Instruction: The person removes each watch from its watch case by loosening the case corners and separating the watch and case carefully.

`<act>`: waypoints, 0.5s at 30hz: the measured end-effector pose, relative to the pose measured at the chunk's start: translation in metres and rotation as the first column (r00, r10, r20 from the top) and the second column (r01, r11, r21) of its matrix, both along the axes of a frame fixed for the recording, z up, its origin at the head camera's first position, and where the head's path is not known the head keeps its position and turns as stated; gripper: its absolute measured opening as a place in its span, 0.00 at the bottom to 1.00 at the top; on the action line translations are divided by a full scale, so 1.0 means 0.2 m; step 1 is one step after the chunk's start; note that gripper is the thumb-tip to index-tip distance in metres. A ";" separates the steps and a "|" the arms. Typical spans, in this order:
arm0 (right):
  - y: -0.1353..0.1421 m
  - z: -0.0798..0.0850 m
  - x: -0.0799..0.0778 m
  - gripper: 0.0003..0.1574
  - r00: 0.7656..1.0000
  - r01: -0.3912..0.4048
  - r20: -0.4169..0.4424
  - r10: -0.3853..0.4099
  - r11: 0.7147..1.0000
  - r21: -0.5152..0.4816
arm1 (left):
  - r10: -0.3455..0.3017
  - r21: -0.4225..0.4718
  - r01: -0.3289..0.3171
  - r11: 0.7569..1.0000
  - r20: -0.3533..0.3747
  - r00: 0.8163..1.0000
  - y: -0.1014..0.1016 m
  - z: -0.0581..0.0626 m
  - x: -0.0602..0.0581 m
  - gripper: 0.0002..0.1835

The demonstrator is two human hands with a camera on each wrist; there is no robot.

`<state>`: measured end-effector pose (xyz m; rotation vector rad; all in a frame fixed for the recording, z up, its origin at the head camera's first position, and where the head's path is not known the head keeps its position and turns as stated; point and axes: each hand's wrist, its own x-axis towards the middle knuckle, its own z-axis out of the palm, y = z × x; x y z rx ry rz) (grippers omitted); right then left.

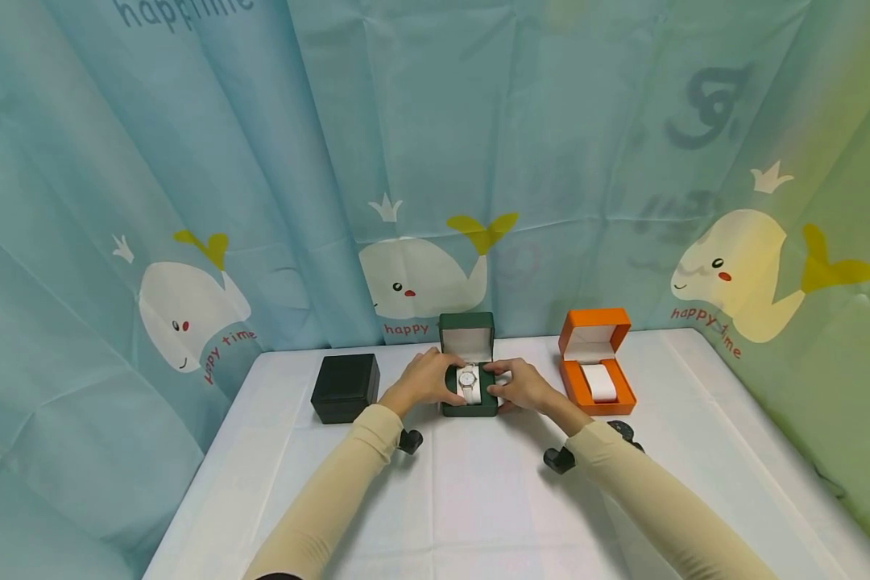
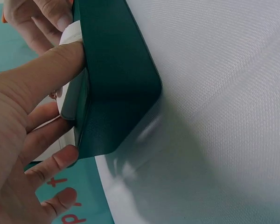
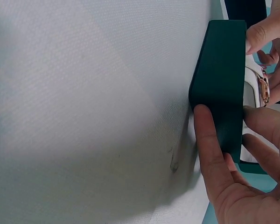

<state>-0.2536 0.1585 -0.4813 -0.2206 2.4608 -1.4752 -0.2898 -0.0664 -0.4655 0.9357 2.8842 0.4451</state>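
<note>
Seating of a watch in its presentation box. The green box (image 1: 470, 411), taken as the landmark, rests upright on the tabletop (image 1: 478, 507), its lid (image 1: 467, 343) raised at the back. Within it sits the white cushion (image 1: 476, 395), around which the watch (image 1: 467, 379) is fastened, dial upward; the right wrist view shows the rose-gold tint of the case rising above the rim. Both hands are engaged. The left hand (image 1: 426, 380), at the left of the green box, spans the cushion and appears to pinch it, thumb at the near end and fingers toward the far end, some fingertips being hidden. The right hand (image 1: 524, 388) grips the right side of the green box, fingers lying over the rim and against the outer wall. To the left of the green box stands a closed black box (image 1: 344, 387); to its right, an orange box (image 1: 600, 409), lid up, with a bare cushion (image 1: 598, 383). Nearer the person and to its right lies a dark round item (image 1: 621, 428), partly covered by the sleeve. The step in hand is judged to be settling the cushion; the next move probably calls for even downward pressure, then freeing the fingers before lowering the lid.
</note>
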 end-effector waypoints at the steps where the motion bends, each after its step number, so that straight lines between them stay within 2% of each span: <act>1: 0.00 0.00 0.00 0.30 1.000 0.001 0.000 -0.001 1.000 0.002 | 0.002 0.006 -0.002 1.000 0.006 1.000 0.00 0.00 0.00 0.36; 15: 0.00 -0.01 -0.01 0.30 1.000 0.004 -0.010 -0.004 1.000 0.002 | 0.008 0.069 -0.010 0.998 0.028 1.000 0.00 -0.02 -0.01 0.34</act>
